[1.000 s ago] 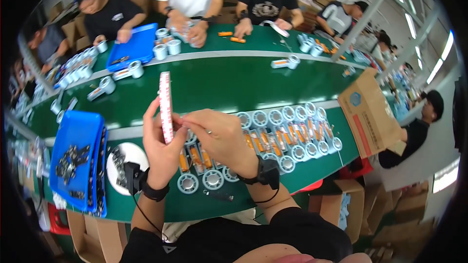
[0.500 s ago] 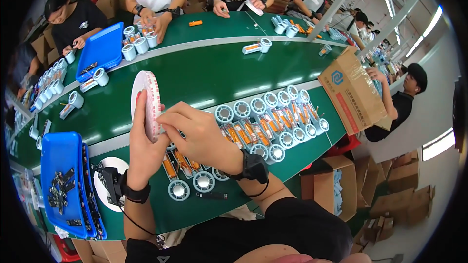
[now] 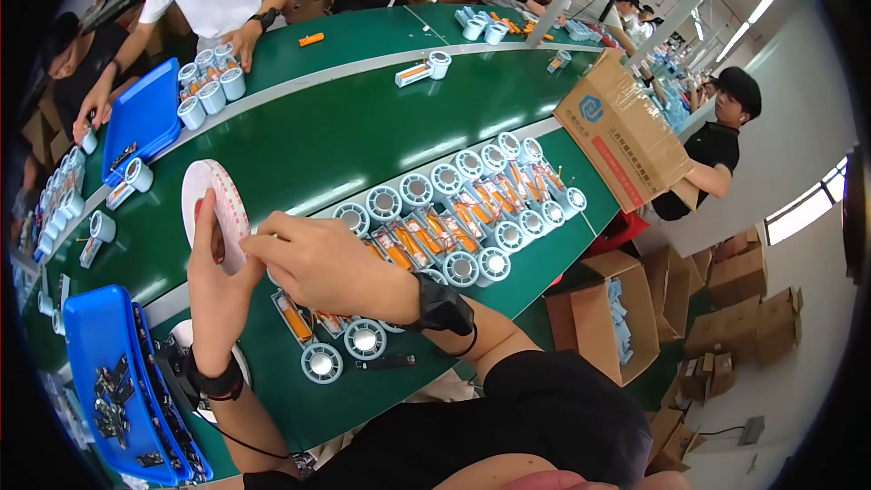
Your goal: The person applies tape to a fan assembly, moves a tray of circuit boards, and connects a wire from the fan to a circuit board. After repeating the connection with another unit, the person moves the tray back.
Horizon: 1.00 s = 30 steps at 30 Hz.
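My left hand (image 3: 218, 299) is closed round a flat roll of white tape (image 3: 201, 183) with red print on its rim, held upright above the table. My right hand (image 3: 336, 263) is pinched at the near right edge of that roll, with thumb and forefinger together; any loose tape end between them is too small to see. Below my right hand lie light-blue round housings (image 3: 321, 363) with silver discs, joined to frames holding orange batteries (image 3: 292, 318). A double row of such housings (image 3: 460, 268) stretches away to the right. A small black strip (image 3: 386, 362) lies near my right wrist.
Stacked blue trays (image 3: 82, 336) with small black parts stand at the left, beside a white roll (image 3: 240, 367). Beyond runs a green conveyor (image 3: 299, 145) carrying a few housings. Co-workers sit across it. A cardboard box (image 3: 626, 132) stands at the far right end.
The view has shifted, so most things sit further left. Both hands stay on the tape roll. Across the conveyor, the person in white has stretched an arm out to the left.
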Available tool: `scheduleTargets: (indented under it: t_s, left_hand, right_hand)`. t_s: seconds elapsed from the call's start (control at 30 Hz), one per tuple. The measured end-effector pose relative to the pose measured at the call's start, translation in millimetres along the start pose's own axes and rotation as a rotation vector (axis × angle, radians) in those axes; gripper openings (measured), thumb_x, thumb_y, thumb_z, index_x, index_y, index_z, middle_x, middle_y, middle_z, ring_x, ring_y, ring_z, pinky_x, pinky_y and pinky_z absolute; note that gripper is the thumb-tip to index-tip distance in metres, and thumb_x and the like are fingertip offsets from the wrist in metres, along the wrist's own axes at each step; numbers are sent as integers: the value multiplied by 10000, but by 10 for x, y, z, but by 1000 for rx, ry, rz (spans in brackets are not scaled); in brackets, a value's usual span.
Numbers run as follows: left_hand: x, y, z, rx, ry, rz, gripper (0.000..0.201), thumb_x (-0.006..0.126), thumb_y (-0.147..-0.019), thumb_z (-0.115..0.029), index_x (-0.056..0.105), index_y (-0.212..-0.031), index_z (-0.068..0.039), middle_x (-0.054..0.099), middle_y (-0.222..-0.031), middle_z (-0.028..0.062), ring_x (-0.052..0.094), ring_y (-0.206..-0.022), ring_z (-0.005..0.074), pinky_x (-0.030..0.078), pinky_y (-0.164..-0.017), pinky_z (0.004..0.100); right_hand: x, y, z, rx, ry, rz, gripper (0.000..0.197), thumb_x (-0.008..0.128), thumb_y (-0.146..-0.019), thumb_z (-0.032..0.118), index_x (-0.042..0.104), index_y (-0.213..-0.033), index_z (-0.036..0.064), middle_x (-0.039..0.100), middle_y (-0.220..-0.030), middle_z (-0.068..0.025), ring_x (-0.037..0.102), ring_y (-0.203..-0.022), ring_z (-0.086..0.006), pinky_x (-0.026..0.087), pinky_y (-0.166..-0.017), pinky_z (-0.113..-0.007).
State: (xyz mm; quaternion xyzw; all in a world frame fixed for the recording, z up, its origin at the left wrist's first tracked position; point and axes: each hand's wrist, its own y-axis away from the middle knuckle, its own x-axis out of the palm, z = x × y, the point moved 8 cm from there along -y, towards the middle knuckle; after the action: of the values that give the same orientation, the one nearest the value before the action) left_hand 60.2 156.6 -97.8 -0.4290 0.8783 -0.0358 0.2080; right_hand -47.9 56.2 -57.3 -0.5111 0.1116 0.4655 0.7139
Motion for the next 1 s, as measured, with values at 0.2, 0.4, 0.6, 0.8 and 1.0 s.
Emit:
scheduleTargets:
  t_s: [0.2, 0.4, 0.6, 0.8, 1.0]
  left_hand:
    - [-135, 66, -84, 226, -347, -115, 784, 730, -833, -53, 370, -1518, 69, 543, -1426, 299, 568, -1311, 372, 442, -1101, 407]
    - [-116, 93, -165, 190, -272, -77, 844, 719, -801, -98, 314, -1513, 104, 543, -1273, 358, 589, -1161, 496, 490, -1001, 505]
    - [-128, 135, -80, -47, -68, 228, 888, 740, -830, -136, 276, -1559, 63, 470, -1440, 343, 566, -1266, 444, 476, -1033, 432]
    - [-82, 102, 3, 89, -67, 182, 881, 759, -831, -170, 311, -1561, 37, 549, -1350, 336, 653, -1102, 408, 524, -912, 417]
    - [-258, 50, -108, -43, -96, 256, 830, 804, -816, -234, 429, -1511, 19, 669, -1167, 303, 669, -1088, 397, 529, -907, 417]
  right_hand:
    - [135, -49, 7, -44, -64, 43, 211, 660, -869, -8, 684, -1075, 31, 683, -1020, -132, 692, -840, -340, 577, -700, -372]
    - [120, -20, 6, 135, -157, 43, 179, 675, -899, -45, 704, -1071, -4, 700, -1036, -144, 706, -829, -235, 564, -707, -305]
    - [190, -14, 71, 177, -182, 33, 186, 695, -906, -26, 693, -1092, -13, 695, -1032, -128, 696, -814, -197, 560, -699, -300]
    - [196, -40, 51, 161, -46, -11, 177, 707, -918, 1, 688, -1093, -13, 694, -1036, -111, 685, -808, -165, 549, -679, -282]
    - [187, 1, -178, 350, -195, 57, 159, 701, -937, 23, 668, -1087, -19, 689, -1023, -83, 675, -799, -146, 541, -670, -261]
